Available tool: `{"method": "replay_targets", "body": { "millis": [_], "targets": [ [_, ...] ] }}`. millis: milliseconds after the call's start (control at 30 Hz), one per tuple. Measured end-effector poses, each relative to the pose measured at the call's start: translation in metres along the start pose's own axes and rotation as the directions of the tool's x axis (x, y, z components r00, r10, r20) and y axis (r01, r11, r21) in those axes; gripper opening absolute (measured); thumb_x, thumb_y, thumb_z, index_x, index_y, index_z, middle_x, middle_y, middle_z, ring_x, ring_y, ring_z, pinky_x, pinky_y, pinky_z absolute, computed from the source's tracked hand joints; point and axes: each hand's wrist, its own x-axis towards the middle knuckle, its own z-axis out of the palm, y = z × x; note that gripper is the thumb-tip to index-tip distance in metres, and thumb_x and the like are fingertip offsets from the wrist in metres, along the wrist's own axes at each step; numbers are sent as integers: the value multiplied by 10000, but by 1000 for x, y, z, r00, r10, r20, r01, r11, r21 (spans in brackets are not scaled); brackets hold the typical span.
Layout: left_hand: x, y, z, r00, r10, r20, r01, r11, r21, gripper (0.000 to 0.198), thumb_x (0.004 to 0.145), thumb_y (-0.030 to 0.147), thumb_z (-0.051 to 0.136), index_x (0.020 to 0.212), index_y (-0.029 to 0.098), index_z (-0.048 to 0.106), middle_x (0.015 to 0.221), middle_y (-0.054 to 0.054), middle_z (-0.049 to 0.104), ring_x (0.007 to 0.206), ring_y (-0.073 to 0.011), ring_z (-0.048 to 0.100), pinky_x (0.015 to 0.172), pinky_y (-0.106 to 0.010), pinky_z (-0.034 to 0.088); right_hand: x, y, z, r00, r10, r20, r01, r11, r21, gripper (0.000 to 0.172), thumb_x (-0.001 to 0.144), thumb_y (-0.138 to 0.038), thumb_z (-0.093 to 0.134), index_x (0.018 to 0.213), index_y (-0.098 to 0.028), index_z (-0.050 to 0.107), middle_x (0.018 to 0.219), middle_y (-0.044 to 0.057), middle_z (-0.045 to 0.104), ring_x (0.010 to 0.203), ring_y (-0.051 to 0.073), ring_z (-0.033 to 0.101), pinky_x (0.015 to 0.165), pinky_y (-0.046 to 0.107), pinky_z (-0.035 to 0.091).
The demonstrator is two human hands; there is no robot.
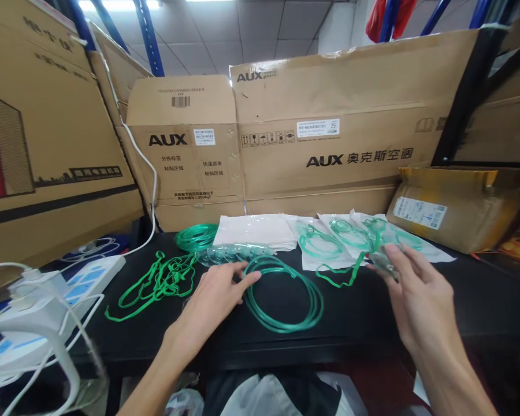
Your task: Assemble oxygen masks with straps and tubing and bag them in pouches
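My left hand (219,289) is closed at the near-left side of a coil of green tubing (285,327), thumb and fingers on its loops. The coil rests on the black table. At the right, my right hand (420,286) pinches a clear plastic oxygen mask (383,261), partly hidden by the fingers. A green elastic strap (344,283) trails leftward from this mask onto the table. Several nested clear masks (234,253) lie behind my left hand. Left of that hand is a tangle of green straps (169,280).
Behind stand a stack of white bags (255,230), another green tubing coil (195,236) and several bags with green tubing (320,242). A power strip (86,283) with white cables lies left. Cardboard boxes (281,162) wall the back; a taped carton (459,202) sits right.
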Motion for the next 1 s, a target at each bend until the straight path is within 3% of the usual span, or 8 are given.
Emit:
{"method": "replay_targets", "body": {
  "millis": [100, 200, 333, 433, 500, 567, 767, 1000],
  "targets": [
    [-8, -9, -5, 998, 33, -46, -26, 987, 158, 446, 958, 630, 490, 1039, 307, 787, 1114, -54, 786, 1071, -346, 714, 923, -416, 503, 8, -27, 16, 993, -83, 84, 83, 997, 3, 405, 754, -404, 874, 1106, -246, 750, 1187, 50, 734, 1160, 276, 679, 1069, 471, 535],
    [-8, -10, -23, 993, 63, -99, -43, 980, 195, 432, 992, 607, 440, 994, 323, 766, 1156, -26, 775, 1134, -338, 680, 934, -415, 487, 14, -61, 43, 947, -268, 178, 273, 962, -5, 262, 810, -381, 828, 1043, -273, 775, 1058, 62, 757, 1039, 261, 700, 961, 454, 580],
    [-5, -9, -23, 983, 179, 32, -182, 973, 141, 326, 1024, 480, 463, 1129, 332, 734, 1238, 8, 737, 1194, -269, 640, 1023, -372, 445, 11, -79, 65, 827, -476, 299, 516, 854, -67, 287, 850, -372, 785, 1081, -205, 753, 1012, 62, 764, 877, 212, 711, 827, 403, 573],
    [-3, -14, -9, 954, 264, 141, -275, 959, 66, 269, 1031, 361, 477, 1172, 338, 704, 1257, 20, 704, 1217, -230, 604, 1033, -336, 426, -8, -50, 64, 812, -190, 552, 386, 884, -264, 331, 869, -483, 743, 1076, -224, 743, 927, 47, 764, 802, 208, 697, 724, 344, 553],
    [-2, -20, -1, 941, 290, 177, -299, 954, 26, 240, 1025, 321, 492, 1141, 332, 703, 1219, 18, 697, 1187, -216, 602, 1007, -318, 427, -21, -20, 61, 790, 151, 594, 61, 945, -321, 405, 833, -511, 772, 1115, -227, 713, 894, 44, 747, 778, 221, 706, 691, 341, 558],
    [0, -26, 3, 927, 319, 197, -323, 946, -13, 221, 1014, 283, 516, 1127, 325, 701, 1182, 16, 690, 1148, -201, 605, 976, -298, 430, -33, 7, 59, 688, 372, 623, -189, 921, -341, 386, 832, -530, 768, 1025, -202, 705, 878, 42, 717, 800, 222, 713, 709, 329, 560],
    [6, -35, -2, 890, 390, 234, -378, 921, -100, 179, 980, 207, 569, 1031, 298, 715, 1067, 21, 691, 1001, -169, 619, 858, -256, 438, -45, 26, 65, 614, 435, 659, -240, 898, -369, 337, 842, -507, 782, 1019, -232, 699, 923, -1, 708, 842, 185, 711, 776, 272, 530],
    [8, -36, -1, 867, 421, 268, -401, 907, -127, 184, 978, 302, 631, 1133, 322, 726, 1159, 18, 665, 1109, -177, 606, 943, -244, 419, -45, 27, 66, 634, 433, 640, -149, 881, -448, 469, 823, -564, 776, 1147, -237, 686, 957, 17, 745, 872, 226, 741, 852, 327, 546]
  ]
}}
